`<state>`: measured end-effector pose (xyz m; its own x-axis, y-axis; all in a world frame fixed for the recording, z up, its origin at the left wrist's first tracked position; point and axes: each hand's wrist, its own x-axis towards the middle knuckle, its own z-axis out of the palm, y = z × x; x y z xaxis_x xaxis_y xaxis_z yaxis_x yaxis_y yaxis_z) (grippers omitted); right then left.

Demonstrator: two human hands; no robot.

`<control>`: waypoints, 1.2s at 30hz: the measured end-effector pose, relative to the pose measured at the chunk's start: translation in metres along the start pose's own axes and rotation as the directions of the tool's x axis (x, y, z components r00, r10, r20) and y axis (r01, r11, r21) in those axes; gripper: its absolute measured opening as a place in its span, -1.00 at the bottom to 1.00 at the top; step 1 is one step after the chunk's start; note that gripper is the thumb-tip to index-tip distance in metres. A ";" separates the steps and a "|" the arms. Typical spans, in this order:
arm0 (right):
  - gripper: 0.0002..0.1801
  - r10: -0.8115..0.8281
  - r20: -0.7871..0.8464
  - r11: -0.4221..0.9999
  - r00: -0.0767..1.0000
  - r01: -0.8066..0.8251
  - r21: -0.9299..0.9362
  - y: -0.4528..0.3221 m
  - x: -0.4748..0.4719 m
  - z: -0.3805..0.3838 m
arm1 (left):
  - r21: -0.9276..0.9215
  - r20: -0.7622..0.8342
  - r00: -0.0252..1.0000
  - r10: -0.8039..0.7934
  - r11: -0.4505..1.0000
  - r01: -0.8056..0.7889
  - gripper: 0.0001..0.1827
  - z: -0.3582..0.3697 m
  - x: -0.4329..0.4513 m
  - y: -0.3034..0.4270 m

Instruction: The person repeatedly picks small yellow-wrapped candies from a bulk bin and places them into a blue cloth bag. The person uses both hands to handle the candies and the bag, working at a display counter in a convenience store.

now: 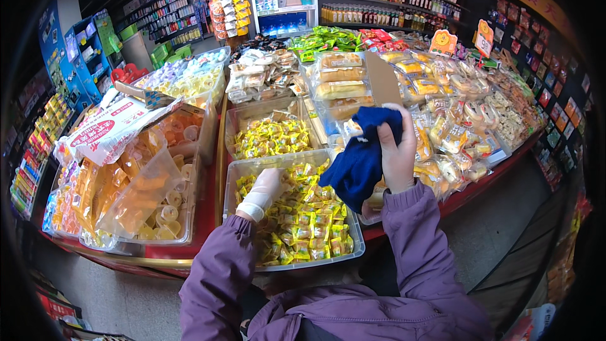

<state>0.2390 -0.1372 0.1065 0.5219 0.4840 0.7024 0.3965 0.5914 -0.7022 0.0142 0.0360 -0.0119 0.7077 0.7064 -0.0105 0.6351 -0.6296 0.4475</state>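
My left hand [269,188], in a thin pale glove with a white band at the wrist, reaches down into a clear plastic bin [360,241] of small yellow-wrapped snacks [310,222]. Its fingertips are partly hidden, so whether they grip a packet is unclear. Raised over the bin's right side, my right hand [397,147] grips a bunched dark blue cloth [362,161], which hangs down towards the snacks. Just behind the cloth lie packaged bread rolls [338,90] and an upright piece of brown cardboard [382,78].
A second bin of yellow-wrapped snacks [274,137] adjoins the first. On the left, an opened white carton [118,128] rests over bins of jelly cups [168,218]. Bagged breads [445,128] cover the right side. The red display table [165,251] has a gold edge.
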 end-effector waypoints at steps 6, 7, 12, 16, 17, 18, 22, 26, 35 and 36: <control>-0.64 0.182 0.202 0.957 0.962 -0.126 -0.262 0.024 -0.005 0.025 | 0.126 -0.100 0.983 0.157 0.982 -0.144 -0.67 0.004 -0.003 -0.016; -0.62 0.229 0.258 0.943 0.938 -0.148 -0.298 0.032 -0.011 0.028 | 0.014 -0.168 0.981 0.093 0.996 -0.092 -0.69 0.000 -0.004 -0.017; -0.60 0.340 0.379 0.940 0.861 -0.319 -0.119 0.071 -0.034 0.060 | -0.896 -0.114 0.967 -0.226 0.443 -0.002 -0.77 -0.032 -0.013 -0.012; -0.61 0.475 0.490 0.766 0.731 -0.617 0.178 0.084 -0.043 0.086 | -0.976 -0.146 0.958 -0.248 0.195 -0.099 -0.75 -0.031 -0.024 0.017; -0.63 0.496 0.538 0.764 0.681 -0.637 0.103 0.084 -0.046 0.090 | -0.970 -0.183 0.952 -0.244 0.205 -0.134 -0.77 -0.026 -0.026 0.026; -0.67 0.344 0.615 0.889 0.709 -0.457 0.030 0.084 -0.050 0.091 | -0.940 -0.220 0.945 -0.242 0.310 -0.140 -0.83 -0.021 -0.027 0.033; -0.67 0.315 0.511 0.943 0.800 -0.326 -0.070 0.083 -0.059 0.094 | -0.962 -0.255 0.933 -0.253 0.167 -0.218 -0.83 -0.009 -0.032 0.049; -0.72 0.481 0.420 0.808 0.770 -0.575 0.129 0.086 -0.055 0.092 | -0.972 -0.227 0.958 -0.177 0.094 -0.214 -0.80 -0.014 -0.033 0.044; -0.74 0.299 0.629 0.644 0.718 -0.638 0.422 0.079 -0.060 0.090 | -0.938 -0.231 0.926 -0.299 -0.185 -0.293 -0.80 -0.011 -0.027 0.040; -0.75 0.310 0.623 0.742 0.718 -0.592 0.313 0.078 -0.061 0.092 | -0.950 -0.241 0.928 -0.284 -0.129 -0.286 -0.81 -0.007 -0.028 0.043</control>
<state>0.1683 -0.0610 0.0192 0.0271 0.9328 0.3593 -0.2512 0.3543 -0.9008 0.0195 -0.0086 0.0137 0.4022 0.9122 0.0787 -0.5782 0.1864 0.7944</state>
